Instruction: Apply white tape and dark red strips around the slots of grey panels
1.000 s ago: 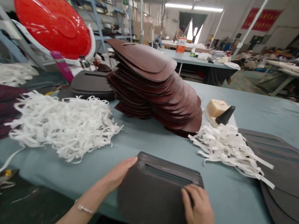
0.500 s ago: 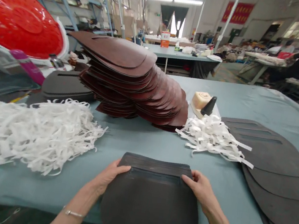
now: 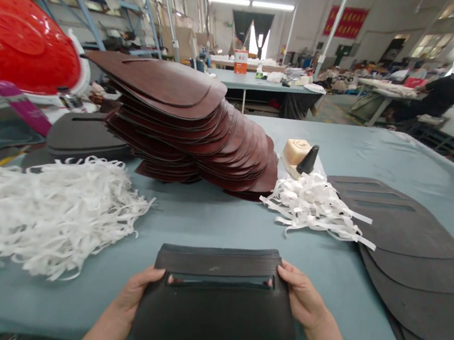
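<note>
A stack of black flat panels (image 3: 218, 321), rounded at the near end and with a long slot near the far edge, is held between my hands at the table's front edge. My left hand (image 3: 139, 289) grips its left side, thumb on top by the slot's end. On the right side my right hand (image 3: 302, 292) is closed the same way, near the far corner. Fingertips show through both ends of the slot; the other fingers are hidden beneath. The stack tilts, its right side higher.
White strips (image 3: 35, 212) lie heaped at left, with a smaller white strip pile (image 3: 315, 206) right of centre. Brown leather pieces (image 3: 199, 130) are stacked behind. More black panels (image 3: 422, 257) spread along the right. A beige block (image 3: 295, 153) and black cone (image 3: 308, 159) stand behind the small pile.
Both hands have shifted on the panel stack and tilted it, left side lower. The slot now shows open, with fingertips through it. The camera view has turned slightly right.
</note>
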`<state>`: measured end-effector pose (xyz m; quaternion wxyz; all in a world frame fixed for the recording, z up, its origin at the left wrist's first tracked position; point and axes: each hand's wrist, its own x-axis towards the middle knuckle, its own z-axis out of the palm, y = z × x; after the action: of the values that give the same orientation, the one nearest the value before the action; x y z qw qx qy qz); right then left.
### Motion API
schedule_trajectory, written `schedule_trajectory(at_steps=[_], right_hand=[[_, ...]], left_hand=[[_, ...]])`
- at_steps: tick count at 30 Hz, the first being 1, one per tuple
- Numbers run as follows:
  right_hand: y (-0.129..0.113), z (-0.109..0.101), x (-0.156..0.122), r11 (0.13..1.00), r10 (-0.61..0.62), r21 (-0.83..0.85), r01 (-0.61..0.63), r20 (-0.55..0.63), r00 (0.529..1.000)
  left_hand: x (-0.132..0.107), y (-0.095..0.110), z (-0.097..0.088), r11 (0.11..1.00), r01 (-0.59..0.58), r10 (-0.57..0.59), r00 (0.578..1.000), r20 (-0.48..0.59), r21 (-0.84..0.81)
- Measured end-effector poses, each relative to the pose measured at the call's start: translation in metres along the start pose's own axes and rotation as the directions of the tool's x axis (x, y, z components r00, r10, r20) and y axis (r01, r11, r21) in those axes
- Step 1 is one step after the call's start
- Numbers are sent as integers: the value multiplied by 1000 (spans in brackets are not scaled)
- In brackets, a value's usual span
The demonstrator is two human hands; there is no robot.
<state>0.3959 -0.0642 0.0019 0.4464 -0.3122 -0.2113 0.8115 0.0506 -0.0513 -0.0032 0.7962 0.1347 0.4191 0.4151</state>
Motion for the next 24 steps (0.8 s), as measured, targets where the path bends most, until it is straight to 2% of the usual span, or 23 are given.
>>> schedule_trajectory(at_steps=[4,7,9,11,13,15,19,24], right_hand=[[7,-4,-5,998,-23,55,26,-55,998],[6,-1,-10,1000,-15,13,16,-56,998],[4,3,-12,999,-13,-53,10,-63,998],[1,7,-11,994,-25,-109,16,-85,996],[-2,8,-9,986,-34,-167,17,-104,994],[-4,8,-7,976,-24,-218,-1,-116,993],[-7,6,-6,974,10,-224,-37,-120,993],[-5,5,-6,986,73,-140,-87,-104,992]], left_hand=[[-4,1,-15,998,62,-60,992,113,-11],[-5,4,-21,996,83,-87,987,138,35],[-5,4,-18,989,104,-116,986,119,103],[-5,5,-9,977,119,-129,991,46,175],[-6,5,1,967,108,-99,994,-50,231],[-6,6,10,958,86,-60,993,-100,275],[-4,8,13,951,53,-40,998,-47,306],[-1,9,1,965,74,-72,997,-18,252]])
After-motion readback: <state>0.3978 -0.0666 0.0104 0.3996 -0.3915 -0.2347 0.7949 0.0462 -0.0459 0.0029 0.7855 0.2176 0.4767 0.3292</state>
